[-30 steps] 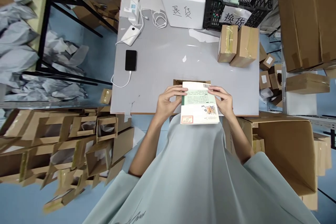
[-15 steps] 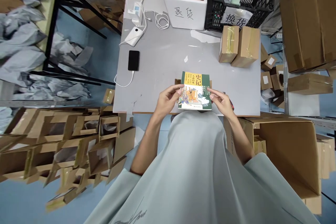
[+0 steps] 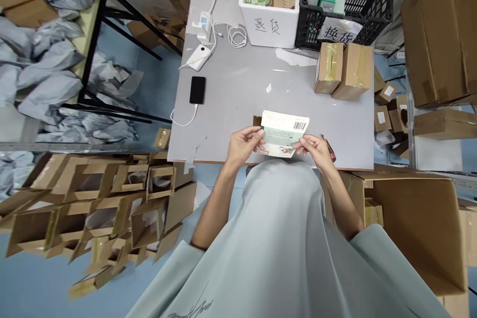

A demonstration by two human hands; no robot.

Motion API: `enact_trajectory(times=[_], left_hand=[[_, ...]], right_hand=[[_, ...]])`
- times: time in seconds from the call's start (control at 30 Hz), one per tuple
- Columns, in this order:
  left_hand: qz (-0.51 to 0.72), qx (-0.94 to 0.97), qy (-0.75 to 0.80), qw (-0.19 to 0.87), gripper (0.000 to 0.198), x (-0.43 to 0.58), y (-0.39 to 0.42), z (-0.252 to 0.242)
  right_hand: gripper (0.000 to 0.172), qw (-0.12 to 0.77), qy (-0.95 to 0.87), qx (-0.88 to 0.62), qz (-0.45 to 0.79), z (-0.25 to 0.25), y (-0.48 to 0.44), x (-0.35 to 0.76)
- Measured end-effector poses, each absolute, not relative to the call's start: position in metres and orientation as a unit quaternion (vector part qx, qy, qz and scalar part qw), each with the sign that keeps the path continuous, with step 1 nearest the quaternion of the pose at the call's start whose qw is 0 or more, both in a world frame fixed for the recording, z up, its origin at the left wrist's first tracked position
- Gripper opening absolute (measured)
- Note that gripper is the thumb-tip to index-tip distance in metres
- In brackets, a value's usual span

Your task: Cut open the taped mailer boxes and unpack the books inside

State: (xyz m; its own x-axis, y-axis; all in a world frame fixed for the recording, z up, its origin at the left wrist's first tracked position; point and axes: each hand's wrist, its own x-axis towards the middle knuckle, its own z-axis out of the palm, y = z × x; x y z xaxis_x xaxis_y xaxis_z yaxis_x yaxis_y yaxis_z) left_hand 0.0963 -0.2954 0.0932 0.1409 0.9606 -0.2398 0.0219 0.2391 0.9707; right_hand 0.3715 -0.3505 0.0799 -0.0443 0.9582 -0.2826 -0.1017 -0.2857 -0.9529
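Between my two hands is a book [image 3: 283,134], tilted, with its pale back cover and barcode facing me. My left hand [image 3: 246,145] pinches its left edge between thumb and fingers. On the other side, my right hand [image 3: 316,150] grips the lower right edge. Behind the book a small piece of brown cardboard [image 3: 257,120] shows on the grey table [image 3: 231,94]; the rest of it is hidden. A red and black tool [image 3: 328,148], perhaps a box cutter, lies just beyond my right hand.
A white bin [image 3: 270,25] and a black crate [image 3: 372,10] stand at the table's back, with two taped cartons [image 3: 352,72] in front. A phone [image 3: 197,90] charges at left. Open boxes [image 3: 85,184] are stacked lower left; a large open carton [image 3: 413,228] stands at right.
The book has been turned over, from its illustrated front cover to its back cover. Both hands still hold its sides. The whole view has shifted slightly.
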Motion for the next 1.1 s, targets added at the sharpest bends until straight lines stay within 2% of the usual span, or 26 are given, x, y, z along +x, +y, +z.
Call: enact_trajectory(times=[0.13, 0.27, 0.33, 0.4, 0.47, 0.57, 0.8, 0.9, 1.0, 1.1], left_hand=[[0.407, 0.490, 0.490, 0.595, 0.067, 0.093, -0.297, 0.091], [0.390, 0.508, 0.492, 0.590, 0.057, 0.091, -0.297, 0.086], [0.381, 0.476, 0.497, 0.618, 0.077, 0.089, -0.295, 0.081], [0.369, 0.442, 0.502, 0.645, 0.101, 0.088, -0.290, 0.076], [0.349, 0.425, 0.497, 0.671, 0.104, 0.086, -0.284, 0.072], [0.344, 0.415, 0.481, 0.691, 0.100, 0.082, -0.274, 0.069], [0.340, 0.404, 0.473, 0.705, 0.103, 0.067, -0.250, 0.061], [0.365, 0.410, 0.473, 0.689, 0.110, 0.067, -0.214, 0.064], [0.416, 0.458, 0.457, 0.639, 0.113, 0.077, -0.143, 0.093], [0.480, 0.539, 0.420, 0.551, 0.098, 0.093, -0.048, 0.147]], right_hand=[[0.065, 0.455, -0.386, -0.541, 0.593, 0.081, -0.350, 0.372], [0.062, 0.458, -0.391, -0.547, 0.581, 0.080, -0.347, 0.370], [0.073, 0.464, -0.377, -0.530, 0.601, 0.080, -0.344, 0.365], [0.093, 0.474, -0.356, -0.511, 0.622, 0.078, -0.338, 0.361], [0.100, 0.478, -0.342, -0.501, 0.635, 0.076, -0.331, 0.357], [0.093, 0.470, -0.336, -0.506, 0.641, 0.071, -0.319, 0.353], [0.063, 0.442, -0.359, -0.503, 0.650, 0.050, -0.287, 0.340], [0.062, 0.454, -0.382, -0.492, 0.637, 0.050, -0.248, 0.338], [0.063, 0.502, -0.402, -0.473, 0.602, 0.075, -0.176, 0.339], [0.080, 0.568, -0.406, -0.453, 0.554, 0.125, -0.081, 0.338]])
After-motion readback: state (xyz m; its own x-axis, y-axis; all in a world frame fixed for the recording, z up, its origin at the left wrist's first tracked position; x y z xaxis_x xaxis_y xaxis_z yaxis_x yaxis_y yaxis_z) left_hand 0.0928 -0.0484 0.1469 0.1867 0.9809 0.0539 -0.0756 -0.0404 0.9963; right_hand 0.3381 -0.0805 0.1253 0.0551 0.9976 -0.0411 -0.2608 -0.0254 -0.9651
